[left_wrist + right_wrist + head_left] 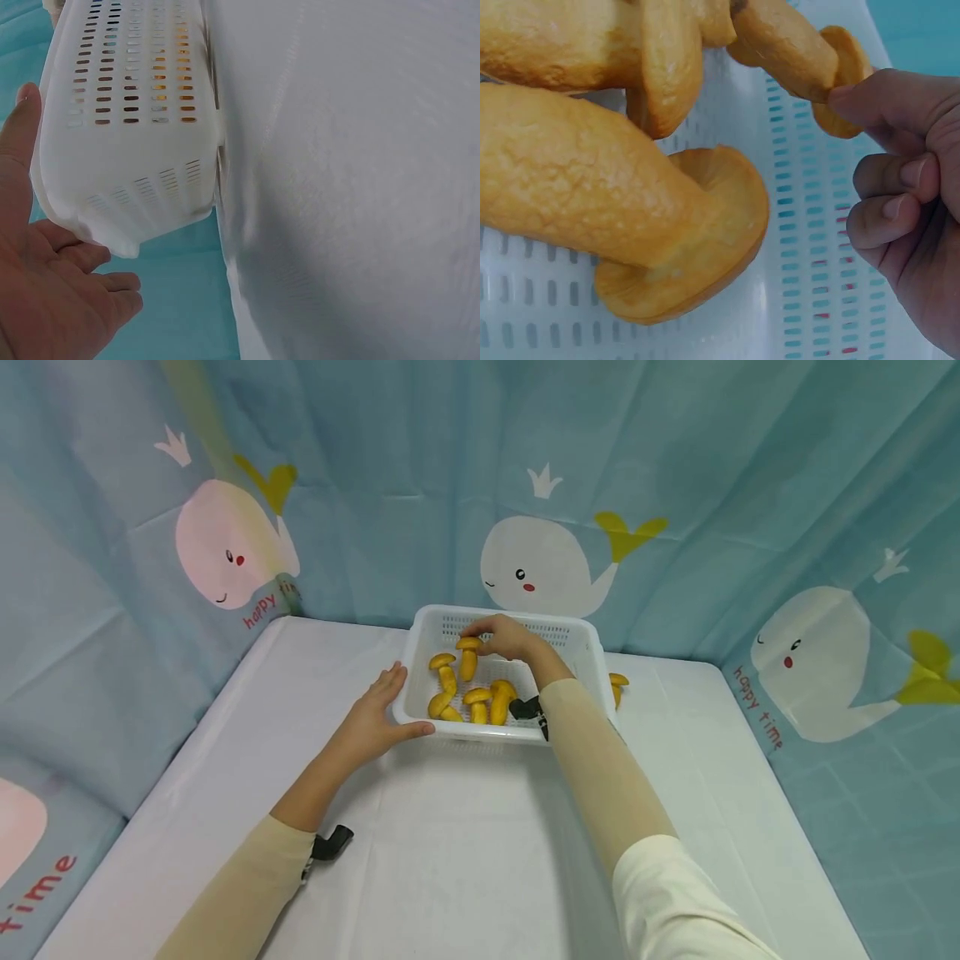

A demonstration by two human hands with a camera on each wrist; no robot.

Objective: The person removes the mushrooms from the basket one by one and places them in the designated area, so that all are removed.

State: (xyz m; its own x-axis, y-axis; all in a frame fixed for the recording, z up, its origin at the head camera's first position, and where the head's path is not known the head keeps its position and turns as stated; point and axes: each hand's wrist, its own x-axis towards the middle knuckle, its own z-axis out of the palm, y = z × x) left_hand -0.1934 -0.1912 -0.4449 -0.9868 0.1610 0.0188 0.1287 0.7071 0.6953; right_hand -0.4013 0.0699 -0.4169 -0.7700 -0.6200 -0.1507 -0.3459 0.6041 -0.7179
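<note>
A white plastic basket (510, 735) with slotted walls stands on the table and holds several yellow-brown mushrooms, two of them at the front middle (498, 702). Inside it, my right hand (504, 637) pinches the cap of one mushroom (468, 668) between thumb and index finger. The right wrist view shows this cap (847, 60) at the fingertips, the other fingers curled without a hold. My left hand (367, 722) rests against the basket's front left corner, thumb along the front rim and other fingers by the left side. They look loosely bent in the left wrist view.
Another mushroom (618, 687) lies outside, beyond the basket's right wall and partly hidden by it. A white cloth (465, 860) covers the table. Blue curtains (390, 510) with whale prints hang behind and at both sides. Each forearm carries a black wrist mount (332, 843).
</note>
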